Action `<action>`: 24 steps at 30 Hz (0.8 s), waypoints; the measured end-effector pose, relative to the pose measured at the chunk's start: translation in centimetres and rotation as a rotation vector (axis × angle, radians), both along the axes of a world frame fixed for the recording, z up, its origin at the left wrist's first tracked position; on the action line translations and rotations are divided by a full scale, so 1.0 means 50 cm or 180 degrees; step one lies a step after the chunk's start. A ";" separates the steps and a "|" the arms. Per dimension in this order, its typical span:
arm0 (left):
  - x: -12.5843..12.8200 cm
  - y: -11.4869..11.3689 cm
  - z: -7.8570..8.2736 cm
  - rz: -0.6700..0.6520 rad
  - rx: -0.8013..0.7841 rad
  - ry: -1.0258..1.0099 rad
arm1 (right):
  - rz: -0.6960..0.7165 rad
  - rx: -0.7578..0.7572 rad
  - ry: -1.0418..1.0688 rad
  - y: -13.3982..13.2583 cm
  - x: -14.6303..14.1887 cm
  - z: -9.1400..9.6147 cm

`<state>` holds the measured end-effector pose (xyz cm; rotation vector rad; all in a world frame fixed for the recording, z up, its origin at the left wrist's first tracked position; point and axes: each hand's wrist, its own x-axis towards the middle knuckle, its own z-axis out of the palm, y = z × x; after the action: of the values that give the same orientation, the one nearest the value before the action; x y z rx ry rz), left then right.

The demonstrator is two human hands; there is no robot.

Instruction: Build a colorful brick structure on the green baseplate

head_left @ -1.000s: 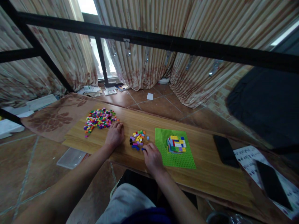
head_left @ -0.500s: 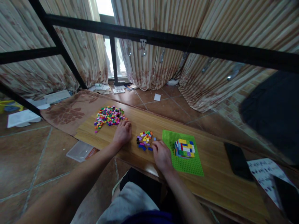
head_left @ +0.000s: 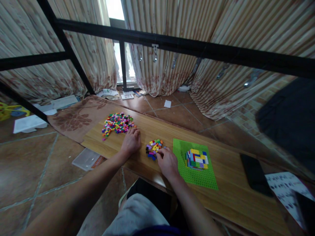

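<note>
My left hand [head_left: 131, 142] lies flat on the wooden table [head_left: 228, 183], fingers stretched out, just right of a big heap of small coloured bricks [head_left: 116, 123]. My right hand [head_left: 167, 160] rests with curled fingers at the right edge of a small pile of bricks [head_left: 154, 147]; what the fingertips hold is hidden. To its right lies a green baseplate [head_left: 194, 175] with a multicoloured brick block [head_left: 197, 159] built on it.
A black phone [head_left: 255, 174] and a printed sheet [head_left: 286, 190] lie on the table's right end. A brown patterned cloth [head_left: 76, 114] covers the left end. A black metal frame [head_left: 172, 42] crosses above. Papers and a clear plastic lid [head_left: 86, 159] lie on the tiled floor.
The view has swung left and down. My right hand has moved up to the small brick pile's right edge. My left hand has stayed flat on the table.
</note>
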<state>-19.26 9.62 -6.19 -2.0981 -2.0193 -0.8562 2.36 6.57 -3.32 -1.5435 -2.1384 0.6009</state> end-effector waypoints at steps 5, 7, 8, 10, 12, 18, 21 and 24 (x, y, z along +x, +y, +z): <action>-0.001 0.002 -0.001 0.0006 0.0009 0.0036 | -0.0153 -0.0225 -0.0361 0.008 -0.012 0.014; -0.001 0.002 -0.001 0.0006 0.0012 0.0049 | -0.0178 -0.0258 -0.0424 0.010 -0.017 0.015; -0.001 0.002 -0.001 0.0007 0.0013 0.0053 | -0.0188 -0.0254 -0.0431 0.010 -0.019 0.015; -0.002 0.002 0.000 -0.0002 0.0011 0.0057 | -0.0206 -0.0208 -0.0397 0.007 -0.020 0.016; -0.003 0.003 0.000 -0.0024 0.0010 0.0041 | -0.0249 -0.0105 -0.0296 0.000 -0.015 0.019; -0.010 0.007 -0.004 -0.0102 0.0035 -0.0029 | -0.0355 0.0296 0.0440 -0.045 0.045 0.053; -0.012 0.009 -0.005 -0.0132 0.0024 -0.0037 | -0.0617 0.0488 0.0658 -0.066 0.104 0.071; -0.012 0.008 -0.004 -0.0114 0.0033 0.0030 | -0.1058 0.0757 0.0655 -0.070 0.174 0.079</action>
<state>-19.88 10.04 -6.40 -2.1349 -1.9742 -0.8583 11.04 3.05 0.66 -1.5804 -1.6852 0.3592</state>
